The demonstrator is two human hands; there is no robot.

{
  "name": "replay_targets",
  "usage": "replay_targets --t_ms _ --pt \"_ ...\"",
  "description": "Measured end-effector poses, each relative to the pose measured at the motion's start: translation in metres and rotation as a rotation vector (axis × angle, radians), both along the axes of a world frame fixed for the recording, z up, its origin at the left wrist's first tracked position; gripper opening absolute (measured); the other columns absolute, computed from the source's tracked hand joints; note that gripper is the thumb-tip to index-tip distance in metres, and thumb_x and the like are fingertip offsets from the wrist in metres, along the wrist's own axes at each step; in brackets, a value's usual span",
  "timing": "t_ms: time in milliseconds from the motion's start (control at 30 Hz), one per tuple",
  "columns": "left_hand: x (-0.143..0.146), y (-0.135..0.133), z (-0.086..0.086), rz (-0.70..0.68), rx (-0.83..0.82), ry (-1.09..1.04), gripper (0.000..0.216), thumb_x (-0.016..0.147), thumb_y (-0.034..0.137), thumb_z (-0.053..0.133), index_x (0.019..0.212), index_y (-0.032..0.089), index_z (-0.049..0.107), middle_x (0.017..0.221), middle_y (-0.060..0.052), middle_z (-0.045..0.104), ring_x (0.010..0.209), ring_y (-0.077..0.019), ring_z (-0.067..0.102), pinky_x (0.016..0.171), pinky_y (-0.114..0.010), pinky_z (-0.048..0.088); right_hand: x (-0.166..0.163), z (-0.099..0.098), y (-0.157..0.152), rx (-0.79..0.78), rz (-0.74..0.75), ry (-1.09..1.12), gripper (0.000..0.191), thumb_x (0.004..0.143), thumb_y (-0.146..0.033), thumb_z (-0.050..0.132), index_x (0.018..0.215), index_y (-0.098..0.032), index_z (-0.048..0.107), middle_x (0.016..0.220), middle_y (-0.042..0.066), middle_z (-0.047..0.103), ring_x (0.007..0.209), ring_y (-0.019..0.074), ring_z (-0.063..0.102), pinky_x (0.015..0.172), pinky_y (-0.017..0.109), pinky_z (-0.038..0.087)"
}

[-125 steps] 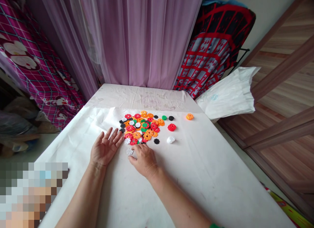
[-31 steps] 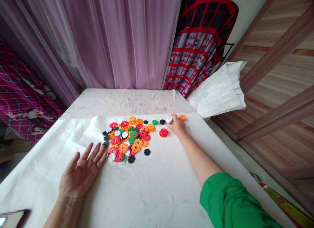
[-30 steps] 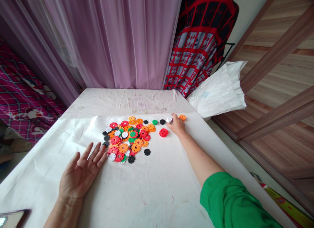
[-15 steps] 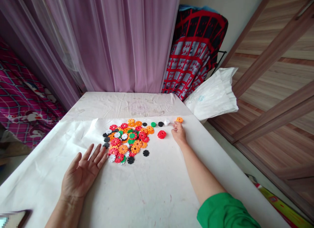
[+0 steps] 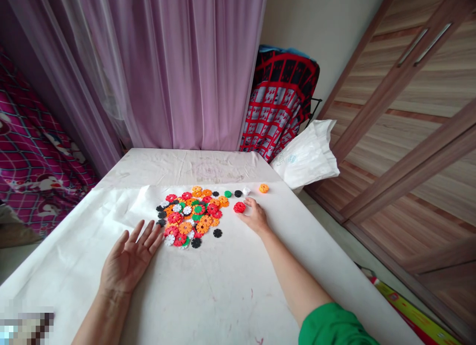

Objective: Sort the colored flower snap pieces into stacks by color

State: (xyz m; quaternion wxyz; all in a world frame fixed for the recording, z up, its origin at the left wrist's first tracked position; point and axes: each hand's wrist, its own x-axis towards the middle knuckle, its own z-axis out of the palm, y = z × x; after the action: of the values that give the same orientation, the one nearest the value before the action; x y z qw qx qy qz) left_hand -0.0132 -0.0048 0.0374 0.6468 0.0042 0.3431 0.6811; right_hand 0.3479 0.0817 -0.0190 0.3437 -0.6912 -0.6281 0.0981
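My left hand (image 5: 130,260) lies palm up on the table, its fingers spread and nothing in them. Its fingertips reach the left edge of a pile of flower-shaped plastic discs (image 5: 186,228) in red, orange, green, white and black. My right hand (image 5: 256,217) is at a stack of red discs (image 5: 239,207), thumb on the near side and fingers at the far right side. The stack rests on the table. Beyond it stand a white stack (image 5: 246,191), a black stack (image 5: 238,193), a green stack (image 5: 228,194) and an orange stack (image 5: 264,188).
A single black disc (image 5: 217,233) lies right of the pile. The white table (image 5: 208,295) has a cloth at its far end. A white bag (image 5: 305,154) stands past the right edge. Purple curtains (image 5: 193,72) hang behind, and a wooden wardrobe (image 5: 394,132) is at right.
My right hand has moved left and nearer, from beside the white and orange stacks to the red stack. My left hand keeps its place by the pile. The view has shifted slightly.
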Motion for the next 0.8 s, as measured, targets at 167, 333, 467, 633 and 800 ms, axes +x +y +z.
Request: replay_targets --t_ms 167,333,467,633,800 --pt "0.000 0.000 0.001 0.002 0.000 0.046 0.048 0.089 0.025 0.060 0.136 0.015 0.063 0.142 -0.019 0.063 0.139 -0.0339 0.052 0.113 -0.057 0.040 -0.011 -0.002 0.009 -0.023 -0.001 -0.123 0.057 0.072 -0.029 0.074 0.127 -0.026 0.058 0.113 0.005 0.074 0.112 0.0261 0.066 0.102 0.044 0.046" --pt "0.001 0.000 0.003 0.014 -0.021 -0.004 0.048 0.089 0.023 0.060 0.137 0.018 0.062 0.143 -0.018 0.062 0.141 -0.0333 0.050 0.114 -0.058 0.039 -0.008 -0.004 0.013 -0.021 -0.066 -0.195 0.053 0.075 -0.032 0.072 0.126 -0.023 0.059 0.110 0.006 0.074 0.107 0.0261 0.066 0.098 0.042 0.046" --pt "0.002 0.001 0.003 0.023 -0.021 0.020 0.048 0.088 0.024 0.061 0.136 0.015 0.063 0.141 -0.020 0.063 0.140 -0.0341 0.051 0.114 -0.057 0.038 0.012 -0.003 0.018 -0.041 -0.179 -0.200 0.050 0.077 -0.033 0.071 0.125 -0.022 0.060 0.109 0.007 0.073 0.104 0.0266 0.066 0.097 0.042 0.047" --pt "0.001 0.000 0.003 0.003 -0.014 0.090 0.047 0.088 0.023 0.060 0.134 0.015 0.063 0.141 -0.019 0.064 0.137 -0.0341 0.054 0.114 -0.056 0.040 0.040 0.001 0.033 -0.073 -0.333 -0.186 0.049 0.078 -0.035 0.069 0.124 -0.021 0.058 0.104 0.009 0.074 0.102 0.0287 0.066 0.095 0.043 0.048" --pt "0.002 0.000 0.003 -0.002 -0.017 0.100 0.047 0.087 0.022 0.059 0.134 0.016 0.063 0.141 -0.017 0.064 0.136 -0.0330 0.055 0.114 -0.055 0.040 0.049 0.002 0.050 -0.083 -0.419 -0.181 0.049 0.080 -0.036 0.067 0.125 -0.017 0.058 0.110 0.015 0.073 0.104 0.0315 0.065 0.094 0.044 0.047"
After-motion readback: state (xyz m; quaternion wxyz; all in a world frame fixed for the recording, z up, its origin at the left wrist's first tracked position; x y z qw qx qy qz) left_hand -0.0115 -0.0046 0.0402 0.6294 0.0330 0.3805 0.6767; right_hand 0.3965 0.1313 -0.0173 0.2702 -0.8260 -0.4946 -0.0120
